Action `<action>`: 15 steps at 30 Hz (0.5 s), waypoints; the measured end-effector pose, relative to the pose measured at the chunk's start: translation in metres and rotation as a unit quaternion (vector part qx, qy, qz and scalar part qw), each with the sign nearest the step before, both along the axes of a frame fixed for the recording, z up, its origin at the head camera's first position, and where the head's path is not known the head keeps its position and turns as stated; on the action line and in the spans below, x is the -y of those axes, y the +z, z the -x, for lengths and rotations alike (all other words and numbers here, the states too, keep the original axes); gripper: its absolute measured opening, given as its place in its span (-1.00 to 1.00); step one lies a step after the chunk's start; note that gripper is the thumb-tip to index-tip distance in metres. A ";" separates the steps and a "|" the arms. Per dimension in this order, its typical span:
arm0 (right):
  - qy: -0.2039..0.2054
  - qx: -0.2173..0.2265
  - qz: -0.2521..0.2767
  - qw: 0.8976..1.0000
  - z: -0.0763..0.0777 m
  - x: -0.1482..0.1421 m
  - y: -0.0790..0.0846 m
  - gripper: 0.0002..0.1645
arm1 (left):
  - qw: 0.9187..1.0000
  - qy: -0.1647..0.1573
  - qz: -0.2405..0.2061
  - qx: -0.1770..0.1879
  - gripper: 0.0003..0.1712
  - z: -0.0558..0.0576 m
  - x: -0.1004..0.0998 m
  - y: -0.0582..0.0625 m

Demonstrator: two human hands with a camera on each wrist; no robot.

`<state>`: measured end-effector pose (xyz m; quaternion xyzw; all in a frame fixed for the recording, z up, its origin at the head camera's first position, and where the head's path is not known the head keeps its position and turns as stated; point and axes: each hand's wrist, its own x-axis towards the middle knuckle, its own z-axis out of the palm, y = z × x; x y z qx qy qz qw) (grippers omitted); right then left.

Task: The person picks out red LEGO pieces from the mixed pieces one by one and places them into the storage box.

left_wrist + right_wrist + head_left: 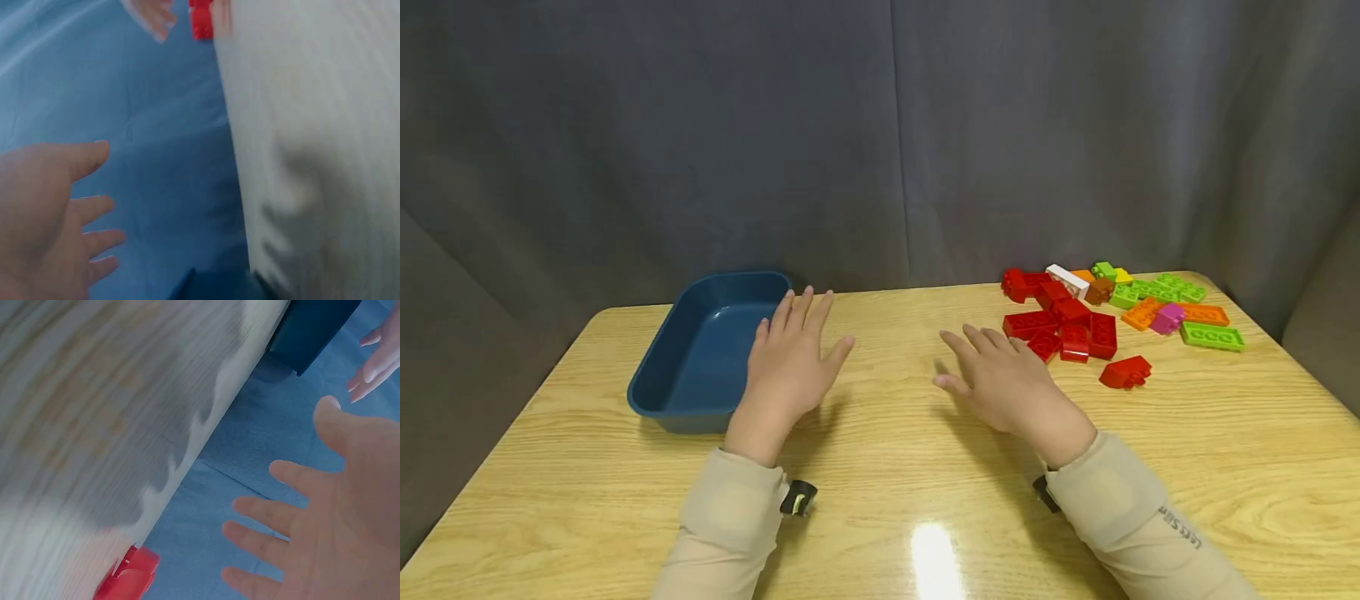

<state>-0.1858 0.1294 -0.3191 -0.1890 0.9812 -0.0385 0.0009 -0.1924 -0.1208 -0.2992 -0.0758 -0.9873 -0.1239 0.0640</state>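
Note:
My left hand (pixel 792 358) hovers over the table beside the right wall of a blue plastic bin (pixel 658 358), fingers spread and holding nothing. Its outstretched thumb and fingers also show in the left wrist view (pixel 44 212). To the right, my right hand (pixel 1003 379) is held above the table with fingers apart and nothing in it. Just beyond its fingertips lies a cluster of red toy bricks (pixel 1072 312). A single red brick (pixel 1125 372) lies apart, nearer the front. In the right wrist view a red brick (pixel 130 575) shows at the lower left.
Right of the red cluster lie green bricks (pixel 1212 336), orange bricks (pixel 1204 313), a purple brick (pixel 1167 318), a white brick (pixel 1067 282) and a brown brick (pixel 1100 290). A dark curtain (pixel 850 150) hangs behind the wooden table (pixel 872 433).

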 end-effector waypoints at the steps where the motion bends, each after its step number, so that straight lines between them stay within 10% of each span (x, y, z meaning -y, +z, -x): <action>1: 0.000 0.001 -0.002 1.000 0.000 0.000 0.000 -0.18 | 1.000 0.006 -0.010 -0.004 -0.20 0.001 0.005 0.002; 15: 0.019 0.018 0.004 1.000 -0.011 0.008 0.008 -0.22 | 0.982 0.152 -0.107 0.031 -0.19 0.004 0.094 0.009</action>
